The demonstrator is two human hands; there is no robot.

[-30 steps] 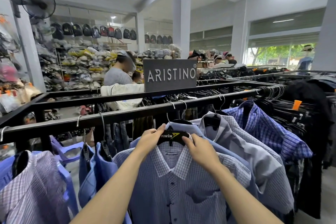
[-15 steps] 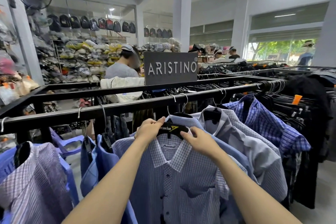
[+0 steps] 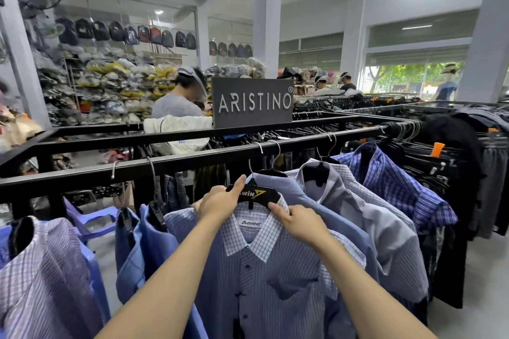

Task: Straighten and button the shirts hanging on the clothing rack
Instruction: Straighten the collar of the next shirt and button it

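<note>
At the collar — left hand [image 3: 220, 202] and right hand [image 3: 298, 221] pinch the checked shirt [image 3: 264, 270].

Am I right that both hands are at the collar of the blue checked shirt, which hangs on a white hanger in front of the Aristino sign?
Not quite: the hanger is black, not white, as the head view shows. The rest holds: the left hand and right hand are both at the collar of the blue checked shirt, in front of the Aristino sign.

Checked shirt [image 3: 275, 283] cut off below; left fingers [image 3: 202, 205] hidden behind collar.
</note>
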